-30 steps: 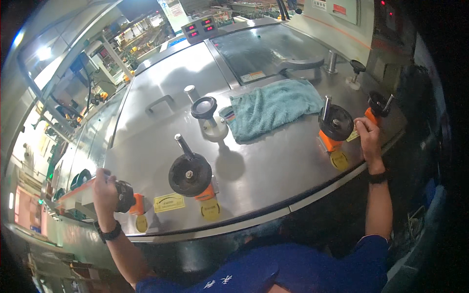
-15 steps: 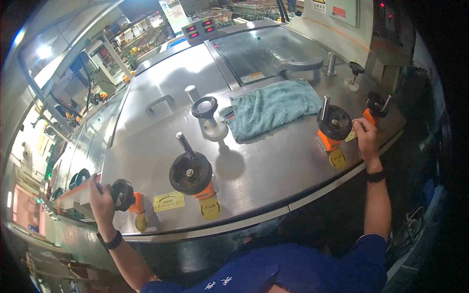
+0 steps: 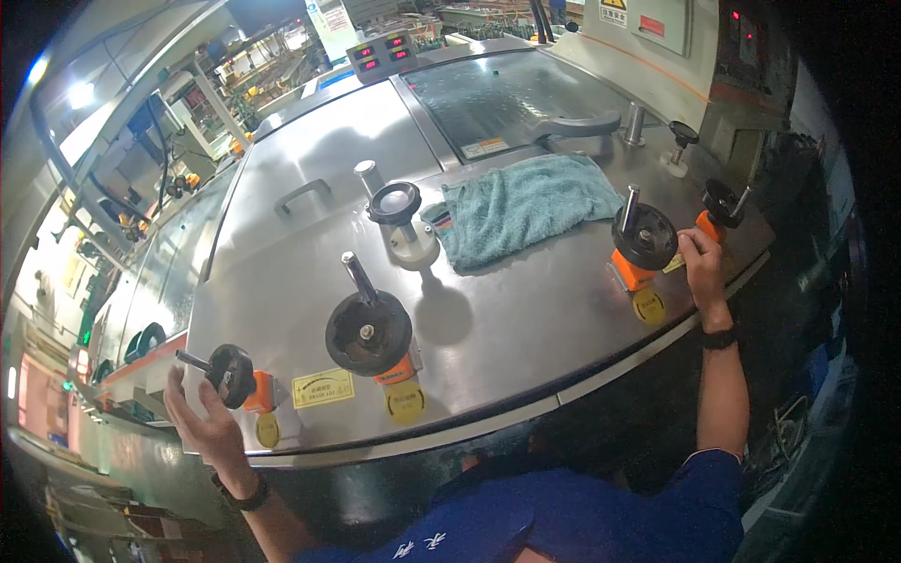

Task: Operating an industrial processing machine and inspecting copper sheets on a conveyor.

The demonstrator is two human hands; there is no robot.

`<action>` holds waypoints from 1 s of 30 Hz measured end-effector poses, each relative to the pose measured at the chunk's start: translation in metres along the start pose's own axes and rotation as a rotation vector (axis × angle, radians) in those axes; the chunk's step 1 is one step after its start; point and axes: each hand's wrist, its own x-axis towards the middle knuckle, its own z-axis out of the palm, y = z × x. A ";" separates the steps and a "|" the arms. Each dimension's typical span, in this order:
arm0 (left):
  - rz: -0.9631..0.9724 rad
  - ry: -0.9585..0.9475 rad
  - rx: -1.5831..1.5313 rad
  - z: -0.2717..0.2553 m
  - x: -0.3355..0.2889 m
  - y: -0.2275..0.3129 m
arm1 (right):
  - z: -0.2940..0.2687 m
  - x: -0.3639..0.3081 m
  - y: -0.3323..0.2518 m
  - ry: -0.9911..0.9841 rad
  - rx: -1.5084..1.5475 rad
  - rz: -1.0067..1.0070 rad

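Observation:
My left hand [image 3: 208, 427] is beside a black handwheel [image 3: 232, 375] on an orange mount at the machine's left front corner. Its fingers are apart, close to the wheel's metal crank handle [image 3: 192, 360], and nothing shows in its grasp. On the right, my right hand [image 3: 704, 267] has its fingertips pinched together between a front handwheel [image 3: 646, 236] and a smaller one [image 3: 724, 203] at the right edge. Anything in that pinch is hidden. Another large handwheel [image 3: 369, 332] with an upright crank stands left of the middle.
A teal towel [image 3: 526, 206] lies across the steel machine top [image 3: 507, 328]. Near it rises a black knob [image 3: 394, 202] on a pale base. Farther back are a lid handle [image 3: 303, 194], a dark glass window [image 3: 516, 98] and a red digital display [image 3: 382, 56].
My left hand has come down and slightly right, its fingers spreading apart. The left wheel's crank handle now shows above it. My right hand holds its place.

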 end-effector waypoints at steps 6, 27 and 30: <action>-0.015 -0.098 -0.187 0.003 -0.050 0.045 | -0.001 -0.001 0.001 -0.008 -0.020 0.015; 0.045 -0.321 -0.262 0.032 -0.088 0.099 | 0.001 -0.004 -0.008 0.006 -0.077 -0.006; 0.030 -0.307 -0.255 0.033 -0.087 0.102 | -0.001 -0.002 -0.003 0.005 -0.016 -0.027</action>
